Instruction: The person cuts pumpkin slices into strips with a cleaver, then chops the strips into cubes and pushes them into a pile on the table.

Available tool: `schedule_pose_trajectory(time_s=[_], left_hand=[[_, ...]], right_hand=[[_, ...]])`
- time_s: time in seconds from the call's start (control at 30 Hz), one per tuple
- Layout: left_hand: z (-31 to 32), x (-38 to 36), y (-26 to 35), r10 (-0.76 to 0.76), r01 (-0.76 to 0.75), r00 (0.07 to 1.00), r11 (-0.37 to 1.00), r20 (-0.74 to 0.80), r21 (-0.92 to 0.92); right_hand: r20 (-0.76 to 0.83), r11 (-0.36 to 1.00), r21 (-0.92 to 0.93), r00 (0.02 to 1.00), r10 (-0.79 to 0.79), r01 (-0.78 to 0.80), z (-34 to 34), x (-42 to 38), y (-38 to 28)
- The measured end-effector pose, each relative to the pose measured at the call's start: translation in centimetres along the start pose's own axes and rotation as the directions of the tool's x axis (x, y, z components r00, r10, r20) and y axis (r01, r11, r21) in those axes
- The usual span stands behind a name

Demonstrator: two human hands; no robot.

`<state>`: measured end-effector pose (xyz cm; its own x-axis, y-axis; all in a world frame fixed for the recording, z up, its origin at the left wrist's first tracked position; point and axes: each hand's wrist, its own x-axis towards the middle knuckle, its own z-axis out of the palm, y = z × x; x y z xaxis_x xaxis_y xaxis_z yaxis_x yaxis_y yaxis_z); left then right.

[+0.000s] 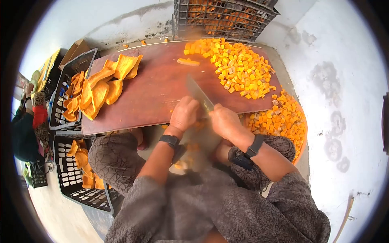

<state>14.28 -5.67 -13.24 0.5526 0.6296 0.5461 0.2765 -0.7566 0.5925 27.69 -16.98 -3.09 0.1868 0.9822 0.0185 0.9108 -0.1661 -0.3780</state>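
Note:
My right hand (227,122) grips a kitchen knife (199,92) near the front edge of the reddish-brown board (154,89). Its blade points away and to the left, slightly blurred. Left of the blade, my left hand (184,114) has its fingers curled in, and whatever lies under them is hidden. A single pumpkin strip (188,62) rests beyond the knife tip. Diced pumpkin (243,69) is heaped at the board's right end. On the left end, curved pumpkin slabs (106,83) are piled up.
An orange tub (304,139) full of pumpkin cubes stands under the board's right end. Black crates (75,190) with pumpkin slabs stand at the left, and stacked crates (227,18) at the back. Another person (28,125) is at far left. A white wall (344,81) rises at right.

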Motion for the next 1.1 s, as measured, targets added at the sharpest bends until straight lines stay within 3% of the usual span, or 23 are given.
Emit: schedule_pose_trajectory(time_s=[0.17, 0.37, 0.4, 0.47, 0.53, 0.57, 0.6, 0.7, 0.77, 0.8, 0.87, 1.03, 1.1], left_hand=[[-0.6, 0.3, 1.0, 0.012, -0.010, 0.999, 0.999, 0.039, -0.047], [0.1, -0.3, -1.0, -0.010, 0.009, 0.999, 1.000, 0.030, 0.023], [-0.3, 0.2, -0.6, -0.036, 0.035, 0.999, 0.998, -0.011, -0.048], [-0.4, 0.6, -1.4, -0.066, 0.059, 0.996, 0.991, -0.054, -0.117], [-0.3, 1.8, -2.9, -0.334, 0.277, 0.918, 0.926, -0.212, -0.258], [-1.3, 2.5, -3.3, -0.248, 0.246, 0.934, 0.968, -0.259, -0.041], [-2.2, 3.6, -3.4, -0.251, 0.249, 0.932, 0.968, -0.262, -0.041], [-3.8, 6.6, -4.5, -0.328, 0.346, 0.928, 0.935, -0.177, 0.078], [-4.4, 8.3, -4.9, -0.148, 0.157, 0.987, 0.968, -0.059, 0.195], [-4.3, 9.2, -5.6, -0.148, 0.157, 0.987, 0.968, -0.061, 0.196], [-3.7, 10.6, -6.7, -0.040, 0.014, 0.994, 0.970, 0.104, 0.244], [-0.6, 12.2, -9.5, -0.003, -0.120, 0.964, 0.887, 0.266, 0.446], [0.3, 12.7, -9.7, 0.014, -0.178, 0.950, 0.846, 0.313, 0.502]], right_hand=[[-0.071, 0.999, 0.018, 0.997, 0.034, -0.033, 2.3, 2.7, 0.2], [-0.190, 0.994, 0.045, 0.976, 0.105, -0.098, 2.0, 5.0, 2.6], [-0.196, 0.991, 0.055, 0.972, 0.131, -0.122, 1.3, 4.7, 3.1], [-0.121, 0.986, 0.101, 0.982, 0.147, -0.135, -1.0, 3.4, 2.8], [-0.090, 0.987, 0.128, 0.990, 0.113, -0.101, -1.8, 2.0, 2.8], [-0.052, 0.990, 0.139, 0.998, 0.029, -0.022, -2.5, 1.0, 2.4], [-0.049, 0.990, 0.138, 0.998, 0.025, -0.018, -2.2, 0.4, 2.4], [0.157, 0.986, 0.148, 0.986, 0.050, -0.073, -1.6, -0.7, 2.7], [0.143, 0.984, 0.159, 0.988, 0.059, -0.082, -1.0, -0.6, 3.4], [0.131, 0.981, 0.169, 0.989, 0.074, -0.096, -0.7, -0.4, 3.9], [0.073, 0.985, 0.144, 0.993, 0.088, -0.098, -0.6, 0.3, 5.1], [-0.051, 0.976, 0.068, 0.976, 0.210, -0.206, -0.5, 1.4, 7.5], [-0.086, 0.947, 0.006, 0.943, 0.320, -0.321, -1.0, 1.9, 7.4]])
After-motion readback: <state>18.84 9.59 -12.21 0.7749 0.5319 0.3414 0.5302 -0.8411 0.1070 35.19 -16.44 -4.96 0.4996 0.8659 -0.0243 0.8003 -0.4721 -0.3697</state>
